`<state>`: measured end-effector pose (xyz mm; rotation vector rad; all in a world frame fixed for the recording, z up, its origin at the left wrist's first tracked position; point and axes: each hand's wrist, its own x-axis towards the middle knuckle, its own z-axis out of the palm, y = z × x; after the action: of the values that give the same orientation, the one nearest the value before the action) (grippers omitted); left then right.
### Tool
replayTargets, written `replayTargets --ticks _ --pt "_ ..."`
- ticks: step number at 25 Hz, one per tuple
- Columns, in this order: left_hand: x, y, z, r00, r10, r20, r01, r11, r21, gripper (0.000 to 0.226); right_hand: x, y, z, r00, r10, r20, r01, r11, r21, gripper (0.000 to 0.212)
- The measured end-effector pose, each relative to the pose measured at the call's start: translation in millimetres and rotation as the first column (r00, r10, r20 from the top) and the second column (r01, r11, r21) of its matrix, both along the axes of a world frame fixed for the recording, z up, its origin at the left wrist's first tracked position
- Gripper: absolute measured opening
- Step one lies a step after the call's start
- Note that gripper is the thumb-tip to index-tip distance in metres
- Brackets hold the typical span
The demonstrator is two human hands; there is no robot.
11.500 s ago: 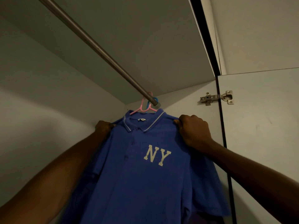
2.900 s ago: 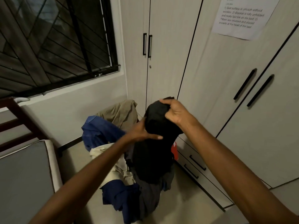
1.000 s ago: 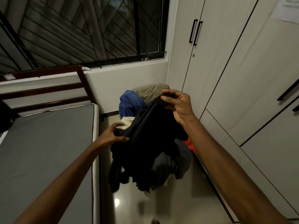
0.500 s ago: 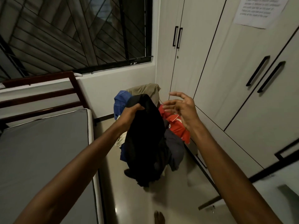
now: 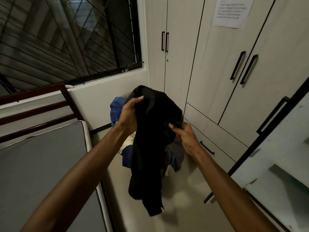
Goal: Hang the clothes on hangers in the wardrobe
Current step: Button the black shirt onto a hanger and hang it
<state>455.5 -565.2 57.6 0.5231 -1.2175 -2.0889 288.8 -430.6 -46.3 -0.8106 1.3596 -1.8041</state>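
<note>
Black garment (image 5: 150,139) held up in mid-air before the chest, above the floor (image 5: 180,215) and in front of a pile of clothes (image 5: 117,108). Left hand (image 5: 129,113) gripping the upper left edge of the garment, fingers curled over the fabric, thumb extended along the top. Right hand (image 5: 184,134) gripping the right side lower down, fingers closed into the cloth, thumb tip visible against it. Fabric bunched between the two hands, the remainder hanging loose and tapering to a point near the floor. Kind of garment not discernible in the folds.

Pile of clothes behind and below: a blue piece at upper left, pale and dark blue pieces beneath, grey cloth at lower right; mostly hidden by the black garment.

Wardrobe (image 5: 217,64) along the right wall, pale doors with dark vertical handles, closed in the far sections, drawers below. Printed paper sheet (image 5: 231,10) stuck high on one door, text too small to read. One open door (image 5: 275,148) at near right, its edge dark.

Bed (image 5: 41,156) at left with grey mattress and dark wooden frame. Barred window (image 5: 66,36) above it.
</note>
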Motion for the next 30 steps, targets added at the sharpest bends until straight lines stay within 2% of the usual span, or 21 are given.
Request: replayTargets --ticks 2,5,7,9,10,12,15,18,20,22,24,26,28,30 --pt "0.8 -5.2 -4.0 1.0 0.002 0.003 -0.002 1.0 0.026 0.024 -18.3 18.6 26.1 0.995 -0.07 0.074 0.075 0.995 -0.07 0.031" --pt "2.7 3.2 -12.8 0.996 -0.066 0.054 0.065 0.998 0.022 0.024 -39.3 40.5 55.5 0.995 -0.101 0.006 0.102 0.991 -0.091 0.031" --pt "3.8 13.9 -15.1 0.989 -0.14 0.038 0.141 0.99 -0.022 0.021 -49.8 51.1 70.5 0.994 -0.105 0.015 0.106 0.99 -0.094 0.034" --pt "4.8 20.6 -16.9 0.973 -0.227 0.041 0.229 0.972 -0.05 0.041 -57.8 59.9 79.0 0.996 -0.085 -0.004 0.085 0.994 -0.07 0.037" --pt "3.2 23.1 -20.8 0.957 -0.274 0.098 0.281 0.957 -0.071 0.051 -59.5 66.5 82.5 0.997 -0.067 -0.04 0.065 0.997 -0.048 0.037" --pt "-3.8 32.2 -24.0 0.897 -0.344 0.278 0.397 0.904 -0.16 0.049 -64.3 77.0 88.5 0.992 -0.031 -0.119 0.029 0.999 -0.017 0.037" --pt "-20.5 48.6 -23.1 0.867 -0.251 0.431 0.394 0.875 -0.282 0.042 -70.0 99.5 108.0 0.956 0.067 -0.284 -0.065 0.998 0.014 0.031" --pt "-37.8 65.4 -19.2 0.905 -0.19 0.381 0.328 0.882 -0.338 0.031 -88.1 133.1 130.1 0.842 0.177 -0.509 -0.129 0.983 0.13 0.03" --pt "-51.8 81.1 -12.7 0.907 -0.197 0.373 0.346 0.854 -0.39 0.041 -106.3 155.3 140.5 0.793 0.211 -0.572 -0.088 0.968 0.236 0.028" --pt "-66.8 96.6 -6.8 0.907 -0.194 0.373 0.341 0.857 -0.385 0.061 -119.6 175.3 145.6 0.753 0.268 -0.601 -0.074 0.942 0.328 0.029" --pt "-85.3 114.2 0.4 0.92 -0.169 0.353 0.314 0.857 -0.409 0.06 -132.4 200.5 144.3 0.711 0.296 -0.638 -0.035 0.921 0.388 0.026" --pt "-103.3 133.3 10.1 0.935 -0.148 0.323 0.295 0.829 -0.474 0.039 -146.7 229.4 141.8 0.715 0.226 -0.661 0.031 0.935 0.354 0.033" --pt "-118.3 150.8 20.7 0.939 -0.184 0.291 0.312 0.814 -0.49 0.03 -157.6 257.4 139.8 0.78 0.103 -0.617 0.077 0.963 0.257 0.026" --pt "-131.5 162.0 32.0 0.89 -0.306 0.339 0.444 0.753 -0.485 0.027 -163.8 281.5 138.5 0.834 -0.03 -0.551 0.154 0.972 0.179 0.026"
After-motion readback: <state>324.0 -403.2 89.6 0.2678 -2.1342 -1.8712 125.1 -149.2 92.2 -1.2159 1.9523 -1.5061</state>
